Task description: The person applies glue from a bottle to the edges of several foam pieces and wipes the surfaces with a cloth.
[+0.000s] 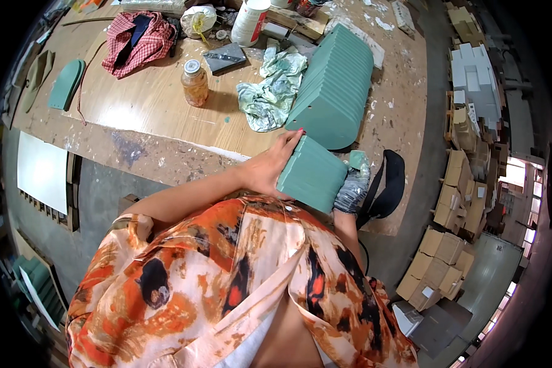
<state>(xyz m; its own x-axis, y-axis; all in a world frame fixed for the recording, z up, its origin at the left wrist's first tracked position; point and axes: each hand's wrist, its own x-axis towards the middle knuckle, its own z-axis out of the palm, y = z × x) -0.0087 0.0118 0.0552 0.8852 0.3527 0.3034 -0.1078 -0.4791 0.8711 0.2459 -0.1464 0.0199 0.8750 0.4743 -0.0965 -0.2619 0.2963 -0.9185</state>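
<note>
You held a small stack of green arch-shaped boards [313, 175] just off the near edge of the workbench [153, 104], close against your body. Your left hand [270, 168] was bare and wrapped around the stack's left side, fingers curled up over its top edge, so it was closed on the boards. Your right hand [353, 187] wore a grey, paint-marked glove and sat at the stack's right side, touching it; how tightly its fingers were closed I could not tell, since the stack hid most of them. Just beyond your hands, on the bench near its near edge, lay a much longer row of the same green boards [334, 86], packed face to face. A crumpled, green-stained rag [270, 92] lay touching that row on its left, and a glass jar with amber liquid [194, 83] stood further left, well apart from the rag. Toward the far edge sat a red checked cloth [138, 40], a white plastic bottle [249, 21] and a dark grey sanding block [225, 58]. A single green board [66, 84] rested near the bench's left edge. A black cap [391, 184] lay at the near right corner, just beside your gloved hand.
</note>
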